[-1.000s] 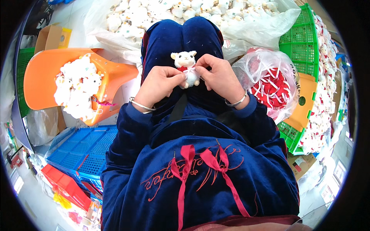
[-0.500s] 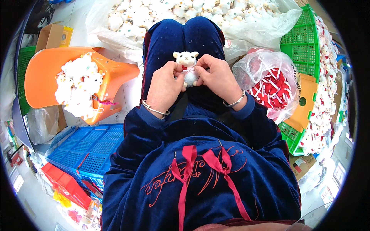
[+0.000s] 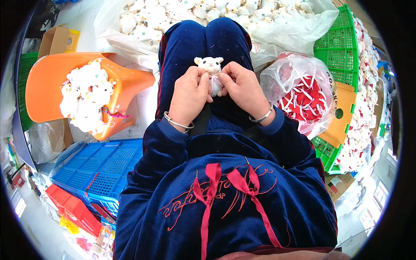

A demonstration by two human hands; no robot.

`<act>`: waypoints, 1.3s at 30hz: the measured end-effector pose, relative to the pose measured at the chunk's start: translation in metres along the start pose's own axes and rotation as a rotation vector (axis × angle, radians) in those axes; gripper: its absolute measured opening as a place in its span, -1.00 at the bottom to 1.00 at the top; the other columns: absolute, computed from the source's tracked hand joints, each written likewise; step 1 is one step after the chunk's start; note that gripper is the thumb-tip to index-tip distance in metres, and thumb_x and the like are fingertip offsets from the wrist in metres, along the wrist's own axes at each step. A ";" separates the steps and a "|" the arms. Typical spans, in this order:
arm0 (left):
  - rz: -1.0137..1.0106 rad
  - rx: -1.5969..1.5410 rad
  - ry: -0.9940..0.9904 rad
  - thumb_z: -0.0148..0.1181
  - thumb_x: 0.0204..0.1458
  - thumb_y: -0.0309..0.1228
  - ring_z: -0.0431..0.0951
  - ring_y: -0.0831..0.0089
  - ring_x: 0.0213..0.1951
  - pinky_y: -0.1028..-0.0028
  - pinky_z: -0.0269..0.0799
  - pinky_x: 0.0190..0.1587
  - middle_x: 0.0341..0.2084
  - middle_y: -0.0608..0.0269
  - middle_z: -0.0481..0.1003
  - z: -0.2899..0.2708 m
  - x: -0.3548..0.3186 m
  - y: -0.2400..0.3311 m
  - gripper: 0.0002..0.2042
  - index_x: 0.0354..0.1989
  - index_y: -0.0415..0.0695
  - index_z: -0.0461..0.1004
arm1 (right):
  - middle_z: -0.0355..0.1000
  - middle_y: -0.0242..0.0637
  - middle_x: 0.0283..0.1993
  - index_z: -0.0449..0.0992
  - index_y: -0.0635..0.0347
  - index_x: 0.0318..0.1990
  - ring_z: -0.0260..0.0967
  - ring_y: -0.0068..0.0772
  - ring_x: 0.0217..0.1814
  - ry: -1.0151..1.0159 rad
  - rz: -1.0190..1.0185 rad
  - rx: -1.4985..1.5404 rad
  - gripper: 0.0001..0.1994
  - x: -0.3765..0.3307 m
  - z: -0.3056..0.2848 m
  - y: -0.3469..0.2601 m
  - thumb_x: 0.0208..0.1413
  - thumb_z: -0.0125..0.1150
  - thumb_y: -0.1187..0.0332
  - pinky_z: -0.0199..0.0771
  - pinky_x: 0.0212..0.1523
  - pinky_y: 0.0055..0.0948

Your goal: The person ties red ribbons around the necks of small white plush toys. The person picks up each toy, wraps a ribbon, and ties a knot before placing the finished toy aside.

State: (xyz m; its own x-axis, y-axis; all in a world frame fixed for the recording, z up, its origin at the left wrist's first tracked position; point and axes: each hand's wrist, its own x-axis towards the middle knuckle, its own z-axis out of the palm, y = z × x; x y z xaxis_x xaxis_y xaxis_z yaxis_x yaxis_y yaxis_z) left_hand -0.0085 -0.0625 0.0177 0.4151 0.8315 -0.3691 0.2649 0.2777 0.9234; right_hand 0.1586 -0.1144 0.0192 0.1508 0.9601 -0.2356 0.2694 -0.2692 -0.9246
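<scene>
A small cream-white plush sheep [image 3: 209, 65] faces up between my hands, above my lap. A thin pale pink ribbon [image 3: 214, 76] crosses its neck. My left hand [image 3: 191, 90] is closed at the toy's left side, thumb and index finger pinching by the neck and covering part of the chest. On the other side my right hand [image 3: 243, 86] pinches near the ribbon, its lower fingers curled against the body. Whether each fingertip grips ribbon or plush is too small to tell.
An orange chair [image 3: 47, 89] at left bears a pile of white plush toys [image 3: 86, 95]. Blue crates [image 3: 102, 167] stand below it. At right are a clear plastic bag [image 3: 281, 73] of red pieces with white ribbons [image 3: 305, 102] and a green crate [image 3: 336, 47]. Many plush toys [image 3: 182, 15] lie ahead.
My left fingers have shifted right and up across the sheep's chest, covering the red piece that showed there. My right hand has barely moved.
</scene>
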 end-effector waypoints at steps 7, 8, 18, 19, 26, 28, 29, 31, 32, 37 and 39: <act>-0.076 0.018 -0.012 0.00 0.39 -0.40 0.53 0.60 -0.63 0.62 0.41 -0.57 -0.58 0.27 0.53 0.006 -0.002 0.002 -0.82 -0.16 -0.27 0.42 | 0.53 -0.19 -0.51 0.45 0.33 -0.29 0.52 -0.48 -0.57 -0.002 0.081 0.043 -0.83 0.000 0.004 -0.003 0.32 0.16 0.40 0.46 -0.53 -0.45; -0.073 0.000 -0.006 0.00 0.39 -0.39 0.53 0.60 -0.63 0.62 0.41 -0.57 -0.58 0.27 0.53 0.006 -0.002 0.000 -0.82 -0.16 -0.28 0.43 | 0.53 -0.19 -0.51 0.45 0.33 -0.29 0.52 -0.48 -0.57 0.017 0.064 0.038 -0.83 -0.001 0.006 0.000 0.32 0.16 0.40 0.46 -0.52 -0.46; -0.056 -0.145 -0.006 0.13 0.30 -0.43 0.57 0.56 -0.61 0.57 0.46 -0.55 -0.57 0.19 0.56 0.006 -0.001 -0.009 -0.82 -0.24 -0.33 0.47 | 0.53 -0.22 -0.48 0.48 0.32 -0.27 0.47 -0.58 -0.51 -0.015 0.026 0.141 -0.84 -0.002 0.008 0.013 0.32 0.18 0.40 0.45 -0.46 -0.51; -0.035 -0.117 -0.009 0.12 0.31 -0.42 0.55 0.59 -0.61 0.60 0.44 -0.55 -0.57 0.22 0.55 0.007 -0.001 -0.009 -0.83 -0.22 -0.31 0.46 | 0.52 -0.22 -0.49 0.47 0.32 -0.28 0.48 -0.57 -0.52 -0.002 0.015 0.106 -0.84 -0.002 0.008 0.014 0.32 0.18 0.40 0.45 -0.47 -0.51; -0.014 -0.052 -0.009 0.04 0.35 -0.41 0.57 0.52 -0.63 0.52 0.48 -0.55 -0.58 0.17 0.55 0.007 0.000 -0.011 -0.82 -0.22 -0.31 0.40 | 0.53 -0.18 -0.52 0.41 0.32 -0.33 0.53 -0.49 -0.56 0.021 0.035 0.004 -0.78 0.001 0.006 0.010 0.34 0.15 0.38 0.45 -0.54 -0.46; -0.044 -0.095 -0.019 0.03 0.36 -0.41 0.57 0.51 -0.63 0.52 0.48 -0.55 -0.58 0.17 0.54 0.005 0.000 -0.013 -0.82 -0.21 -0.31 0.39 | 0.53 -0.18 -0.51 0.41 0.33 -0.33 0.53 -0.49 -0.57 0.015 0.058 0.040 -0.78 0.003 0.005 0.014 0.35 0.15 0.37 0.45 -0.55 -0.47; -0.054 -0.111 -0.025 0.03 0.36 -0.41 0.58 0.50 -0.63 0.52 0.48 -0.56 -0.58 0.17 0.54 0.004 0.001 -0.013 -0.82 -0.21 -0.31 0.39 | 0.54 -0.19 -0.51 0.41 0.33 -0.33 0.53 -0.50 -0.57 0.015 0.067 0.065 -0.78 0.004 0.006 0.016 0.35 0.15 0.37 0.45 -0.55 -0.48; -0.061 -0.134 -0.032 0.03 0.36 -0.41 0.58 0.50 -0.62 0.53 0.47 -0.56 -0.57 0.18 0.54 0.003 0.002 -0.016 -0.82 -0.22 -0.30 0.39 | 0.54 -0.22 -0.49 0.43 0.33 -0.31 0.52 -0.51 -0.57 0.009 0.097 0.112 -0.78 0.005 0.005 0.016 0.37 0.13 0.36 0.45 -0.56 -0.50; -0.059 -0.141 -0.034 0.03 0.36 -0.40 0.58 0.51 -0.62 0.54 0.47 -0.56 -0.57 0.19 0.54 0.003 0.003 -0.019 -0.81 -0.22 -0.30 0.40 | 0.54 -0.24 -0.48 0.44 0.34 -0.30 0.52 -0.51 -0.57 0.004 0.118 0.135 -0.78 0.005 0.005 0.016 0.38 0.12 0.35 0.45 -0.56 -0.52; -0.141 -0.258 -0.097 0.03 0.37 -0.33 0.57 0.54 -0.61 0.60 0.43 -0.57 -0.55 0.23 0.54 -0.007 0.006 -0.017 -0.76 -0.16 -0.31 0.45 | 0.54 -0.29 -0.39 0.48 0.30 -0.17 0.50 -0.59 -0.53 -0.072 0.246 0.339 -0.74 0.007 -0.003 0.015 0.44 0.04 0.25 0.45 -0.54 -0.65; -0.186 -0.344 -0.106 0.03 0.37 -0.31 0.57 0.56 -0.61 0.62 0.42 -0.57 -0.54 0.25 0.54 -0.011 0.004 -0.013 -0.73 -0.15 -0.32 0.47 | 0.54 -0.29 -0.39 0.50 0.30 -0.15 0.49 -0.59 -0.53 -0.096 0.267 0.412 -0.72 0.006 -0.009 0.015 0.45 0.02 0.23 0.44 -0.55 -0.66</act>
State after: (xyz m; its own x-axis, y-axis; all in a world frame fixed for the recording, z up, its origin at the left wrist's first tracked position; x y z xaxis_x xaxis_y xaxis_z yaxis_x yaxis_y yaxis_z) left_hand -0.0202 -0.0575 0.0055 0.4801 0.7025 -0.5254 0.0451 0.5783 0.8145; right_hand 0.1716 -0.1138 0.0067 0.0695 0.8699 -0.4883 -0.1680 -0.4723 -0.8653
